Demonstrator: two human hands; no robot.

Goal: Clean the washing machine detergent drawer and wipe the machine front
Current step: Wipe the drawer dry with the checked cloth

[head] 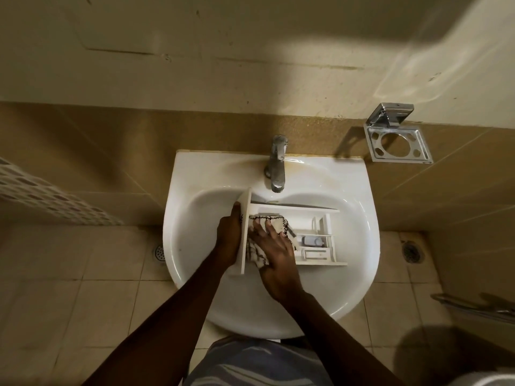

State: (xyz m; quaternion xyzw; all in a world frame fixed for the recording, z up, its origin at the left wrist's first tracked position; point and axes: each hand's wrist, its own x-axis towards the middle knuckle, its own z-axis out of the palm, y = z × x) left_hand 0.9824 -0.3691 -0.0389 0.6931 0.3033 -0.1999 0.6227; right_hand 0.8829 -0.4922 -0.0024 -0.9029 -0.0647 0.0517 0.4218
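The white detergent drawer [315, 240] lies in the white sink basin [354, 246], its front panel to the left and its compartments facing up. My left hand [228, 240] grips the front panel from the left side. My right hand [274, 246] presses a cream cloth with dark stripes [271, 220] into the drawer's large left compartment, fingers spread over it. The small compartments on the right side of the drawer are uncovered.
A metal tap [276, 165] stands at the back of the sink, no water visibly running. A metal holder [397, 143] is fixed to the tiled wall at the right. Floor drains [158, 252] sit in the tiled floor on both sides.
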